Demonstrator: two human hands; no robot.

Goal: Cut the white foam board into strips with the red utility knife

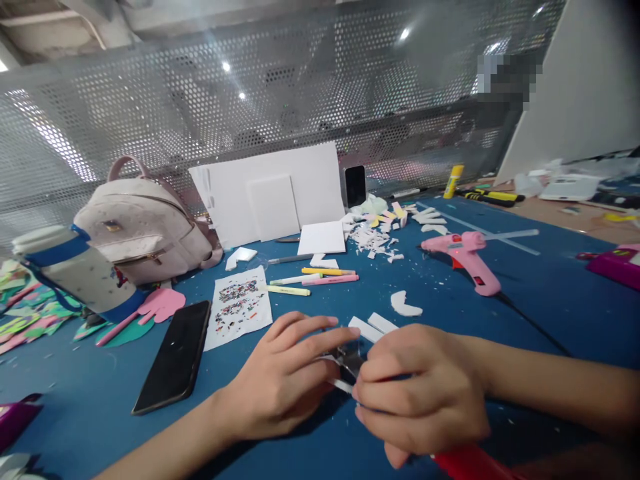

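My left hand (283,373) is closed at the fingertips around a small white foam strip (342,385), with its thumb mostly hidden. Close against it, my right hand (423,390) grips a metal-bladed tool (351,361) whose kind I cannot make out. The blade lies between the two hands, over the strip. Below the right hand a red object (470,463) shows, perhaps part of the same tool. Just beyond the fingers lie white foam strips (367,329) and a curved white foam scrap (405,305).
A pink glue gun (467,257) lies to the right, its cord trailing toward my right forearm. At left are a phone (175,357), a tumbler (80,273) and a backpack (145,227). Highlighters (330,279), a speckled paper (243,310) and white boards (320,180) stand or lie ahead.
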